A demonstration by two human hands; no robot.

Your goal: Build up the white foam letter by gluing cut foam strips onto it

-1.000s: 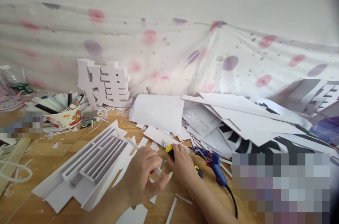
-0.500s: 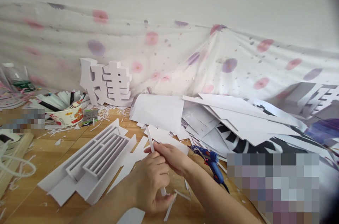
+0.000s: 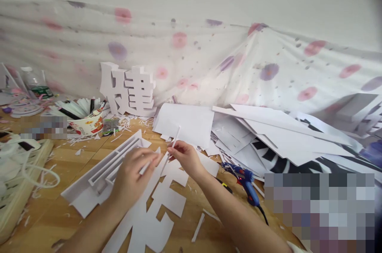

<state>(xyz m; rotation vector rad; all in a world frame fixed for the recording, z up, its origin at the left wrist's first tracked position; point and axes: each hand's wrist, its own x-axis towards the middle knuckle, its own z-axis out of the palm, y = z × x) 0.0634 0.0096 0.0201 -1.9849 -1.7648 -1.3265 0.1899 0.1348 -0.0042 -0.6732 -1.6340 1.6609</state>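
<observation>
Both of my hands hold one thin white foam strip point(image 3: 174, 140) that slants up to the right. My left hand point(image 3: 131, 175) is closed round its lower end, above a white foam-board piece with raised ribs point(image 3: 101, 175). My right hand point(image 3: 184, 157) pinches the strip near its middle. Under my hands lies a flat white cut-out shape point(image 3: 155, 209) on the wooden table point(image 3: 59, 165).
A blue glue gun point(image 3: 246, 181) with a black cord lies right of my right arm. A finished white 3D character point(image 3: 128, 90) stands at the back. A heap of white sheets point(image 3: 268, 133) fills the right. A paper bowl of scraps point(image 3: 86, 122) sits left.
My hands rose and moved apart along the strip, which now slants up to the right. The yellow-tipped tool my right hand covered a second ago is gone from it. The view shifted left.
</observation>
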